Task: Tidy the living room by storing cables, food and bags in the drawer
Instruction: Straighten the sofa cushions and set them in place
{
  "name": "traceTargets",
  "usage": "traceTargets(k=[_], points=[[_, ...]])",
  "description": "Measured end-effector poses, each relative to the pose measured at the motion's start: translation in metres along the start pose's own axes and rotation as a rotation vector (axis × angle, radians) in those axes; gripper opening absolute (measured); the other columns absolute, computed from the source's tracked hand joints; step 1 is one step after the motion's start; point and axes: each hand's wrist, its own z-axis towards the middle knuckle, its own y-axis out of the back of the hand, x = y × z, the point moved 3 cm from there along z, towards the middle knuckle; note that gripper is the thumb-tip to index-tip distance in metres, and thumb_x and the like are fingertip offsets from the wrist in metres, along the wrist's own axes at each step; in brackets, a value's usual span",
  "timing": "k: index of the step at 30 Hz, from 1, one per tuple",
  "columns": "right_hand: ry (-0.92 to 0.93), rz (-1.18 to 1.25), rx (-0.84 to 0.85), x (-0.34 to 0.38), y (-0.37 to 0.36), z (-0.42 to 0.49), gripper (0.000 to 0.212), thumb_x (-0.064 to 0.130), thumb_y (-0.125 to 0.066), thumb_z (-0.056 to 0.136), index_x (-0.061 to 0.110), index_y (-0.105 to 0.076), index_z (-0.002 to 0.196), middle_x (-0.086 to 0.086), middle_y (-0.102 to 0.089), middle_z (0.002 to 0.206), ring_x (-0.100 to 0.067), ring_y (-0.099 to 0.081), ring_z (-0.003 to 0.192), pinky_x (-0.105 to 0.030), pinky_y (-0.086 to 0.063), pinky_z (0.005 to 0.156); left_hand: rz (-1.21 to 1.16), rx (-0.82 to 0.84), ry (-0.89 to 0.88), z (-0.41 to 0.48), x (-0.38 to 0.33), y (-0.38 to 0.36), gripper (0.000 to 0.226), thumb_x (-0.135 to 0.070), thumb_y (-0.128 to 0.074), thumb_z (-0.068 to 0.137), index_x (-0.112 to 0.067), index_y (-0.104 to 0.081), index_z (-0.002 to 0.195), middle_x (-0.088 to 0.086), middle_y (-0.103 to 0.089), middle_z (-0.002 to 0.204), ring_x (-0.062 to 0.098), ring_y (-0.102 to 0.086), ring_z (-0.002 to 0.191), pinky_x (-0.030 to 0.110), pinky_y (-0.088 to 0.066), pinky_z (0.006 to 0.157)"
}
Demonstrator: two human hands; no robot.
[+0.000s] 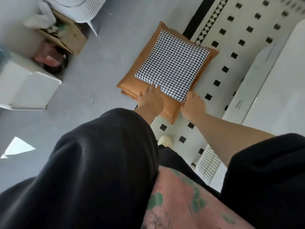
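A black-and-white houndstooth cushion [171, 66] lies on top of a stack of orange-brown cushions [132, 80] on the floor. My left hand [151, 100] rests flat on the near edge of the stack, its straight fingers touching the houndstooth cushion. At the near right corner of the stack is my right hand [193, 104], fingers bent down over the orange cushion's edge. No cables, food or bags lie near my hands.
A white rug with black squares [231, 55] lies under the cushions. White furniture [264, 76] stands at the right. At the left are a cardboard box with a bag [66, 33], a white box [28, 86] and a white ribbed appliance [82, 7].
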Motion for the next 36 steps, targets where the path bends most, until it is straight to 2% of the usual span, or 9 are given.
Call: traceTargets(k=[6, 9, 14, 19, 22, 28, 32, 34, 36], points=[[-0.102, 0.096, 0.007, 0.022, 0.016, 0.081, 0.056, 0.013, -0.048, 0.087, 0.005, -0.028, 0.138, -0.015, -0.033, 0.143, -0.031, -0.036, 0.127, -0.043, -0.036, 0.103, 0.053, 0.036, -0.07, 0.093, 0.013, 0.032, 0.058, -0.021, -0.035, 0.098, -0.017, -0.011, 0.152, 0.009, -0.004, 0.16, 0.026, -0.004, 0.147, 0.048, -0.007, 0.119], [-0.205, 0.183, -0.042, 0.032, 0.013, 0.124, 0.056, 0.011, -0.049, 0.085, 0.005, -0.029, 0.138, -0.014, -0.035, 0.141, -0.03, -0.037, 0.126, -0.044, -0.036, 0.104, 0.079, 0.067, -0.12, 0.149, 0.019, 0.041, 0.06, -0.023, -0.034, 0.099, -0.016, -0.007, 0.152, 0.009, -0.001, 0.16, 0.026, -0.001, 0.147, 0.049, -0.005, 0.118], [-0.326, 0.253, -0.065, 0.053, -0.009, 0.203, 0.063, 0.012, -0.051, 0.086, 0.005, -0.024, 0.143, -0.014, -0.028, 0.148, -0.03, -0.03, 0.134, -0.043, -0.029, 0.11, 0.234, 0.069, -0.226, 0.238, 0.034, 0.041, 0.06, -0.026, -0.032, 0.1, -0.016, -0.002, 0.152, 0.009, 0.003, 0.16, 0.027, 0.002, 0.147, 0.049, -0.006, 0.118], [-0.36, 0.274, -0.064, 0.051, -0.038, 0.267, 0.067, 0.012, -0.053, 0.087, 0.006, -0.02, 0.145, -0.014, -0.024, 0.151, -0.029, -0.025, 0.138, -0.043, -0.027, 0.113, 0.309, 0.051, -0.179, 0.303, 0.049, 0.018, 0.061, -0.026, -0.03, 0.1, -0.016, 0.0, 0.152, 0.01, 0.004, 0.16, 0.028, 0.004, 0.147, 0.05, -0.005, 0.118], [-0.371, 0.296, -0.057, 0.031, -0.062, 0.313, 0.069, 0.015, -0.054, 0.088, 0.006, -0.018, 0.147, -0.014, -0.021, 0.152, -0.029, -0.024, 0.139, -0.043, -0.028, 0.113, 0.391, 0.02, -0.227, 0.352, 0.05, -0.01, 0.061, -0.028, -0.029, 0.1, -0.014, 0.0, 0.152, 0.011, 0.003, 0.16, 0.029, 0.003, 0.147, 0.052, -0.006, 0.118], [-0.482, 0.415, -0.088, -0.028, -0.118, 0.358, 0.069, 0.026, -0.054, 0.09, 0.007, -0.018, 0.147, -0.011, -0.021, 0.153, -0.027, -0.025, 0.139, -0.045, -0.033, 0.11, 0.351, 0.064, -0.199, 0.407, 0.035, -0.087, 0.064, -0.027, -0.034, 0.1, -0.016, 0.001, 0.152, 0.011, 0.004, 0.16, 0.029, 0.002, 0.147, 0.05, -0.007, 0.118], [-0.689, 0.701, -0.165, -0.086, -0.16, 0.378, 0.055, 0.031, -0.038, 0.098, 0.007, -0.024, 0.145, -0.012, -0.029, 0.148, -0.03, -0.037, 0.131, -0.047, -0.04, 0.103, 0.219, 0.104, -0.244, 0.436, 0.003, -0.138, 0.073, -0.019, -0.048, 0.095, -0.021, -0.002, 0.152, 0.008, 0.003, 0.16, 0.027, 0.002, 0.147, 0.048, -0.007, 0.118], [-0.794, 0.873, -0.195, -0.113, -0.174, 0.392, 0.048, 0.031, -0.032, 0.1, 0.005, -0.032, 0.14, -0.014, -0.037, 0.143, -0.032, -0.042, 0.126, -0.043, -0.039, 0.103, 0.16, 0.092, -0.305, 0.449, -0.024, -0.154, 0.068, -0.019, -0.051, 0.094, -0.021, -0.014, 0.151, 0.008, -0.007, 0.159, 0.027, -0.006, 0.147, 0.046, -0.013, 0.118], [-0.878, 0.966, -0.18, -0.136, -0.187, 0.4, 0.045, 0.029, -0.029, 0.101, 0.0, -0.039, 0.133, -0.018, -0.045, 0.135, -0.034, -0.044, 0.122, -0.038, -0.037, 0.098, 0.161, 0.073, -0.298, 0.462, -0.049, -0.168, 0.055, -0.03, -0.053, 0.093, -0.016, -0.033, 0.142, 0.01, -0.031, 0.149, 0.028, -0.027, 0.138, 0.043, -0.032, 0.111]])
